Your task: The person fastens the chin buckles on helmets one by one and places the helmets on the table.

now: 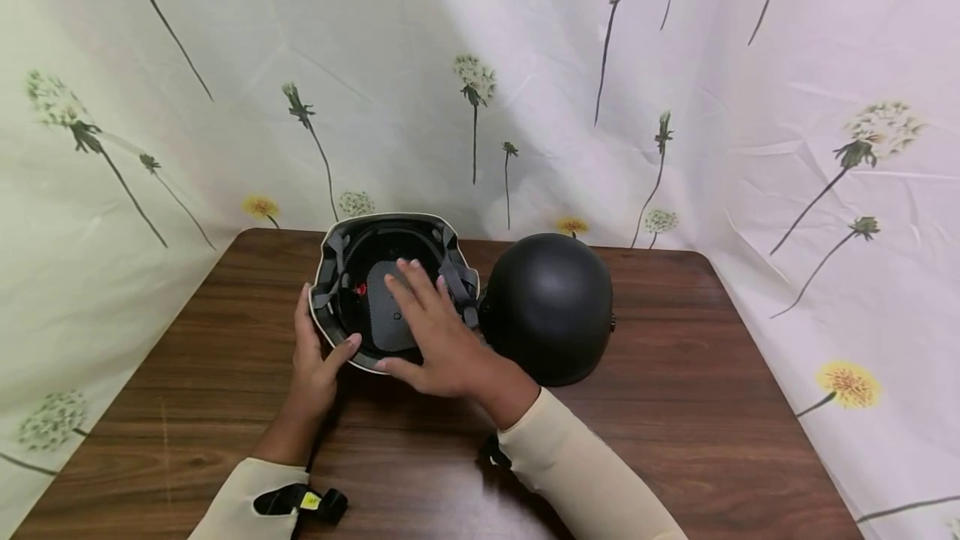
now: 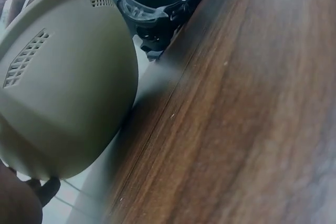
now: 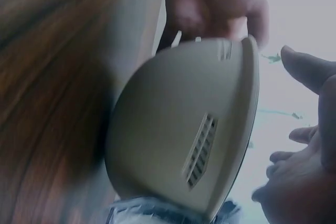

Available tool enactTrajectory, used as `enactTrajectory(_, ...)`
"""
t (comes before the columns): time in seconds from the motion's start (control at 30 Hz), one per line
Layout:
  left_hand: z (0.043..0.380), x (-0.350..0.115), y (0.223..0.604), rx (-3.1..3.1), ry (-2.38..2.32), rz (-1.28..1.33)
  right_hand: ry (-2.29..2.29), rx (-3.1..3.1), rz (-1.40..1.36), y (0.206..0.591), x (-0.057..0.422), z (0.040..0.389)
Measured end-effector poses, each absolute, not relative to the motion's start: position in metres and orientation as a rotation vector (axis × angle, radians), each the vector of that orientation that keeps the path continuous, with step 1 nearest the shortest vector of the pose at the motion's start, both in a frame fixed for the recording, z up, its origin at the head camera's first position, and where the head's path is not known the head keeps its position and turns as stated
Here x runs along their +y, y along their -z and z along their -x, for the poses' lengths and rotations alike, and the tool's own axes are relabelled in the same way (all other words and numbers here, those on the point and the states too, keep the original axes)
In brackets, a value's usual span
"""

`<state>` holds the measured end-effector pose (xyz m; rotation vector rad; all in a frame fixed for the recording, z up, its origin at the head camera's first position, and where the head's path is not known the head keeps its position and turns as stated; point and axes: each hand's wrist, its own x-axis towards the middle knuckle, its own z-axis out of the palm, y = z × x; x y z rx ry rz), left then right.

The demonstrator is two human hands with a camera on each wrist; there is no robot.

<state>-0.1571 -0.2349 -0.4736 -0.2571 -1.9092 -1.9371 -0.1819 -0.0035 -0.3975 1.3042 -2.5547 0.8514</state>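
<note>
Our left hand [image 1: 318, 367] grips a beige helmet [image 1: 384, 313], hollow side toward us; our right hand [image 1: 442, 347], fingers splayed, hovers over it; a black helmet [image 1: 551, 307] sits alongside.

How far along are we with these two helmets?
Already done, it seems: the beige helmet is turned opening upward, its grey pad showing. In hand: the left hand grips its rim; the right hand is spread over the opening. Probably left: releasing it, then any handling of the black helmet, which sits dome up beside it, in neither hand.
</note>
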Motion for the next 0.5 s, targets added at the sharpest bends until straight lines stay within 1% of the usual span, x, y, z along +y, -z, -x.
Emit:
enactTrajectory(0.3,0.157,-0.237,0.473,-1.851,2.042,0.172,-0.845,-2.55,-0.989,0.403,0.016,0.196)
enactTrajectory(0.5,0.159,-0.238,0.471,-1.854,2.096,0.163,-1.019,-2.618,-0.88,0.406,0.023,0.198)
